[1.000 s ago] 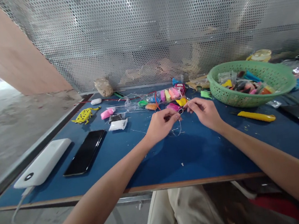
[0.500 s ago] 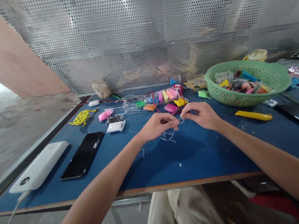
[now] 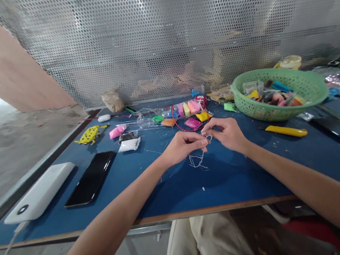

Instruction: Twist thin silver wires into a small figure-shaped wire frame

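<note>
A thin silvery wire [image 3: 197, 165], bent into loops, hangs below my fingers over the middle of the blue table. My left hand [image 3: 182, 146] is closed, pinching the wire between thumb and fingers. Close beside it on the right, my right hand [image 3: 225, 133] pinches the same wire near a small loop at its upper end. The fingertips of both hands nearly meet, and they hide part of the wire. Behind them lie a magenta packet [image 3: 193, 123], a yellow packet [image 3: 203, 116] and a red cord.
A green basket [image 3: 283, 111] of packets stands at the right, with a yellow cutter [image 3: 286, 131] before it. On the left lie a black phone [image 3: 89, 179], a white power bank [image 3: 40, 192] and a yellow spotted toy frog [image 3: 91, 135]. A perforated metal panel [image 3: 157, 33] rises behind.
My hands have come closer together, and the wire's small loop now shows more at my right fingertips. The hanging part of the wire has shifted slightly right and down. The view has moved a little.
</note>
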`<state>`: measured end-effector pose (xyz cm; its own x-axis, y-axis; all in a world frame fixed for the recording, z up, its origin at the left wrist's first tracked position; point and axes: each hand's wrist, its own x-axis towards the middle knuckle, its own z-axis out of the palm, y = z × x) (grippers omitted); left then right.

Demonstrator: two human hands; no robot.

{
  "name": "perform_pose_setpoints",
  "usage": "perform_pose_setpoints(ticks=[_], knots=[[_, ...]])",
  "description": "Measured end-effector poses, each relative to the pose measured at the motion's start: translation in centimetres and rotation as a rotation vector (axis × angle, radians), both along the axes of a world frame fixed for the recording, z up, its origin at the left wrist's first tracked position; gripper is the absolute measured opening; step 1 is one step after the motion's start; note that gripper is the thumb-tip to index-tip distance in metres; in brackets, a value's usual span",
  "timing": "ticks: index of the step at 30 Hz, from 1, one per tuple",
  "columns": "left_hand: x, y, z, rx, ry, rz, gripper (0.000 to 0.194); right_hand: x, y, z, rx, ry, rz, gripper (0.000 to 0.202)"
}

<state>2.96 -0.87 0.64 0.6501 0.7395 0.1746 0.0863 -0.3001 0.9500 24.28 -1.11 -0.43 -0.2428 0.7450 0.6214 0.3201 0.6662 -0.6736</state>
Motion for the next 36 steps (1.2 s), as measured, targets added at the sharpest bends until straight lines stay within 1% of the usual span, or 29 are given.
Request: perform_pose_setpoints(ticks=[3,4,7,11,14,20,22,24,31,33,36], knots=[[-0.1,-0.2,0.6,0.081,0.07,0.038,0.028,1.2,0.3,0.8,0.253,-0.207,0.02,0.01],[-0.3,-0.2,0.8,0.119,0.1,0.056,0.028,1.6,0.4,1.1,0.31,-0.268,0.013,0.013],[-0.7,0.1,1.2,0.177,0.191,0.062,0.028,2.1,0.7,1.4,0.398,-0.393,0.055,0.018],[-1.2,0.5,1.1,0.174,0.265,0.02,0.03,1.9,0.5,1.1,0.385,-0.463,0.113,0.016],[-1.4,0.8,0.9,0.185,0.28,0.032,0.03,1.6,0.2,0.9,0.373,-0.453,0.096,0.016],[-1.3,0.9,0.8,0.188,0.257,0.044,0.03,1.5,0.3,0.5,0.449,-0.501,0.057,0.019],[-1.2,0.9,0.9,0.181,0.253,0.042,0.03,1.4,0.3,0.4,0.449,-0.505,0.04,0.019],[-1.2,0.7,1.0,0.177,0.253,0.045,0.03,1.2,0.2,0.3,0.415,-0.474,0.028,0.02],[-1.3,0.4,1.4,0.208,0.261,0.066,0.027,0.1,-0.3,0.1,0.189,-0.315,-0.035,0.013],[-1.4,0.5,1.4,0.214,0.276,0.073,0.026,-0.3,-0.3,-0.3,0.175,-0.298,-0.055,0.012],[-1.4,0.5,1.5,0.214,0.291,0.077,0.025,-0.8,-0.3,-0.8,0.202,-0.293,-0.074,0.012]])
